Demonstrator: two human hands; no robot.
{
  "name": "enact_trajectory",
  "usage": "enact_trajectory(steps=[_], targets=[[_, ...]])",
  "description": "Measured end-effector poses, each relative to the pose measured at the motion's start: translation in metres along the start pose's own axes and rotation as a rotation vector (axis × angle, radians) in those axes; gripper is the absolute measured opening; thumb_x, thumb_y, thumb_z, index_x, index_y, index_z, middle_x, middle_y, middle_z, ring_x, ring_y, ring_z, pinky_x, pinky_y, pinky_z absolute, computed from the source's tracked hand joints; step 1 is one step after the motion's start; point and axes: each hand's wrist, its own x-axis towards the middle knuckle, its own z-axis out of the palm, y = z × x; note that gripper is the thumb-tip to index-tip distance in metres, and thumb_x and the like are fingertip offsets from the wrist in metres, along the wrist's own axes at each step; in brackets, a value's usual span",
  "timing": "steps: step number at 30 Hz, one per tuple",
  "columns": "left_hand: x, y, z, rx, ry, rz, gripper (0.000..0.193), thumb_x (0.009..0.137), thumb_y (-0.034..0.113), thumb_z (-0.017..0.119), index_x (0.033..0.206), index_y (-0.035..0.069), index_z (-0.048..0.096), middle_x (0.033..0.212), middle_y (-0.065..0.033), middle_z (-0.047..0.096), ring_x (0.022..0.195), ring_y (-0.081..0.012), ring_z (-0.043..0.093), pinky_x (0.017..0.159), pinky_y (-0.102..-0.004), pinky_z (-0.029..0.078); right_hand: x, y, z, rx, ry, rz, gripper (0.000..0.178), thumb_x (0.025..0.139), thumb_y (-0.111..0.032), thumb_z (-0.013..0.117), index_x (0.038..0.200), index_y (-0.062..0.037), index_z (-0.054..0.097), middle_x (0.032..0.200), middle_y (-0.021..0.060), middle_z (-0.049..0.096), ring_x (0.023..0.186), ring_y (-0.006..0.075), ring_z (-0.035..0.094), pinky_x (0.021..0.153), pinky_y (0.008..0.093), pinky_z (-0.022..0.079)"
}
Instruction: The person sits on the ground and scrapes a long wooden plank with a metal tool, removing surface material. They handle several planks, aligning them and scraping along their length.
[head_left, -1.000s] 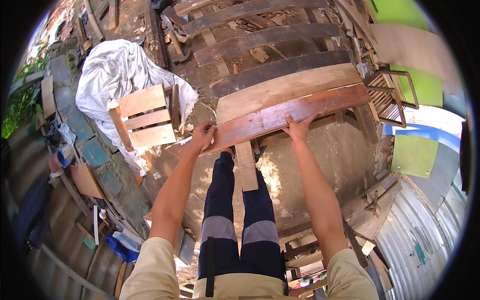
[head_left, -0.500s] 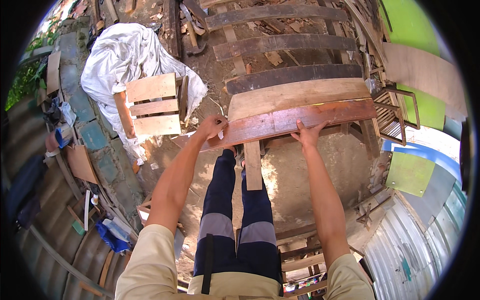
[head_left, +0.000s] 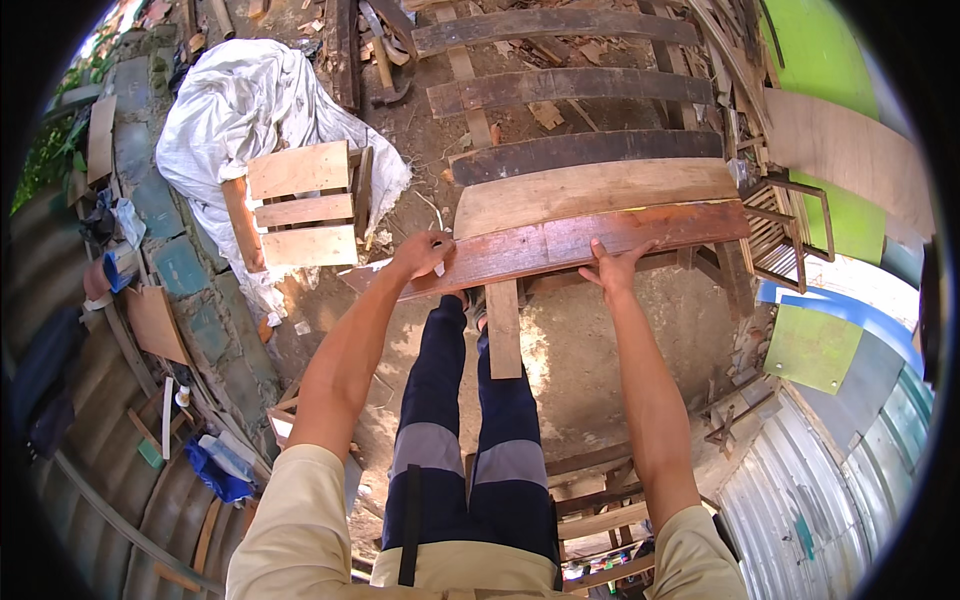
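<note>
A reddish-brown varnished wooden board [head_left: 530, 245] lies across the near side of a slatted wooden bench, in front of me. My left hand [head_left: 422, 256] is closed at the board's left part, with a small white piece [head_left: 440, 268], perhaps folded paper, showing at its fingers. At the near edge, right of the middle, my right hand [head_left: 617, 268] rests with fingers spread on the board. A paler bare plank [head_left: 590, 190] lies just beyond the board. A short light wooden piece [head_left: 504, 330] juts toward me from beneath it.
Dark slats [head_left: 570, 92] run across the bench farther off. A small wooden stool [head_left: 300, 205] leans by a white sheet [head_left: 240, 110] at the left. A hammer [head_left: 385, 75] lies on the ground beyond. At the right stand a slatted rack [head_left: 780, 235] and corrugated metal sheets [head_left: 790, 490].
The whole view has shifted very slightly. Both hands stay at about the same places on the board, and the board has not visibly moved.
</note>
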Motion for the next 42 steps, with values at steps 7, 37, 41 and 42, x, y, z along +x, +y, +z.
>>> enact_trajectory(steps=[7, 37, 41, 42], targets=[[-0.001, 0.003, -0.005, -0.030, -0.044, -0.029, 0.038, 0.094, 0.037, 0.059, 0.100, 0.002, 0.074, 0.087, -0.0146, 0.073, 0.086, -0.0255, 0.069, 0.083, -0.0375, 0.051, 0.000, 0.002, -0.002, -0.016, -0.010, -0.030, 0.122, 0.093, -0.006, 0.069, 0.150, -0.0300, -0.036, 0.159, 0.0259, 0.023, 0.125, 0.0376, 0.054, 0.080, 0.0462, 0.066], [0.008, -0.006, -0.006, -0.008, -0.046, -0.013, 0.044, 0.090, 0.043, 0.058, 0.100, 0.004, 0.075, 0.090, -0.0170, 0.073, 0.087, -0.0300, 0.069, 0.080, -0.0391, 0.051, -0.022, 0.082, -0.009, -0.224, 0.157, -0.207, 0.108, 0.090, -0.034, 0.074, 0.162, -0.0101, -0.003, 0.103, 0.0135, 0.063, 0.093, 0.0278, 0.063, 0.090, 0.0414, 0.050], [0.005, -0.009, -0.004, 0.003, 0.020, -0.010, 0.043, 0.089, 0.045, 0.061, 0.099, 0.006, 0.077, 0.087, -0.0180, 0.074, 0.084, -0.0328, 0.071, 0.075, -0.0403, 0.053, -0.039, 0.110, 0.000, -0.303, 0.028, -0.094, 0.103, 0.090, -0.041, 0.073, 0.162, -0.0075, 0.006, 0.111, 0.0157, 0.065, 0.101, 0.0281, 0.065, 0.095, 0.0411, 0.049], [0.004, -0.009, -0.003, 0.014, 0.026, -0.018, 0.043, 0.089, 0.045, 0.061, 0.099, 0.006, 0.077, 0.086, -0.0179, 0.074, 0.083, -0.0329, 0.071, 0.075, -0.0402, 0.053, -0.037, 0.116, 0.003, -0.306, 0.027, -0.081, 0.103, 0.090, -0.042, 0.073, 0.162, -0.0067, 0.008, 0.113, 0.0165, 0.065, 0.102, 0.0280, 0.065, 0.093, 0.0401, 0.050]])
